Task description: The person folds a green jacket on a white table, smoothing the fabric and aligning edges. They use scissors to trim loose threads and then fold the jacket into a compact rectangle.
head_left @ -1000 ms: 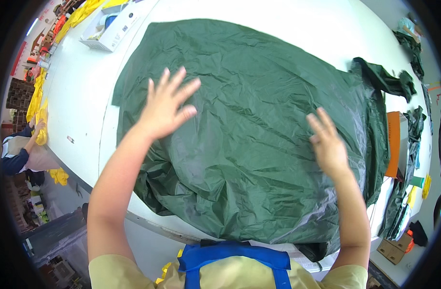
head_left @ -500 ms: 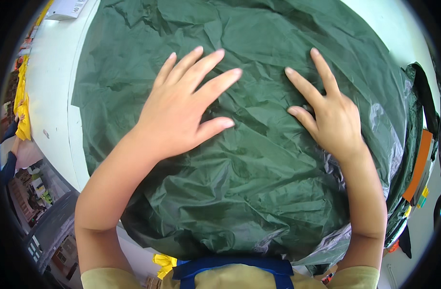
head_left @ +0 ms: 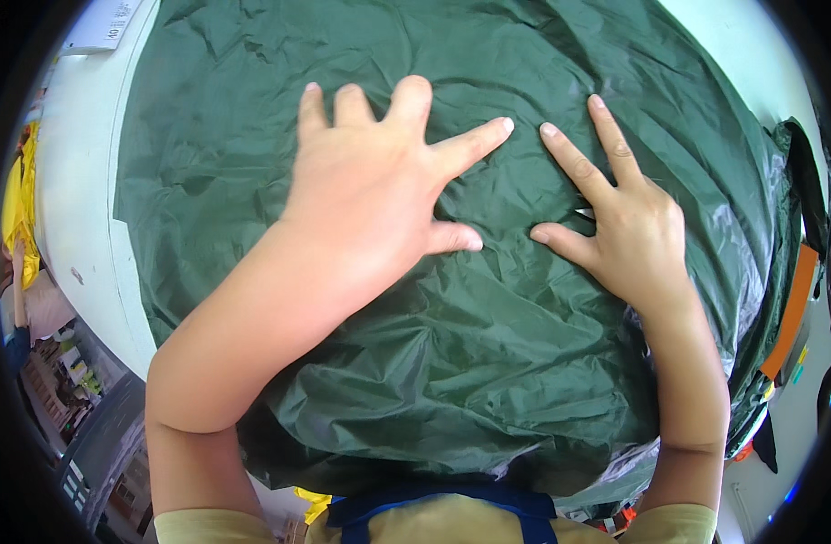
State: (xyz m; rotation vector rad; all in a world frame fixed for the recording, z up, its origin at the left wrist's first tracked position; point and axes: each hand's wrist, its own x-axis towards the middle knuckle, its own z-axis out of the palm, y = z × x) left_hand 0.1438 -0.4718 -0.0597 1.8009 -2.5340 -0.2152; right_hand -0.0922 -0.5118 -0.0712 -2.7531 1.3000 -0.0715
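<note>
A large sheet of thin, dark green fabric (head_left: 470, 354), creased and slightly shiny, spreads over a white table (head_left: 75, 190). My left hand (head_left: 370, 177) is over the middle of the fabric, palm down, with thumb and index finger stretched out and the other fingers pointing away from me. To its right, my right hand (head_left: 628, 218) rests on the fabric with thumb and two fingers spread apart; its remaining fingers are hidden. Neither hand holds anything that I can see. The fabric's near edge hangs close to my blue apron (head_left: 442, 499).
A white paper (head_left: 102, 25) lies at the far left table corner. Beyond the left edge, another person's arm (head_left: 19, 290) is beside yellow fabric (head_left: 21, 195). On the right are bunched green fabric (head_left: 778, 240) and an orange strip (head_left: 790, 313). A bit of yellow material (head_left: 312, 501) shows near my waist.
My left hand has moved right, toward my right hand, and appears larger. The fabric's left part has shifted a little to the left. My right hand has hardly moved.
</note>
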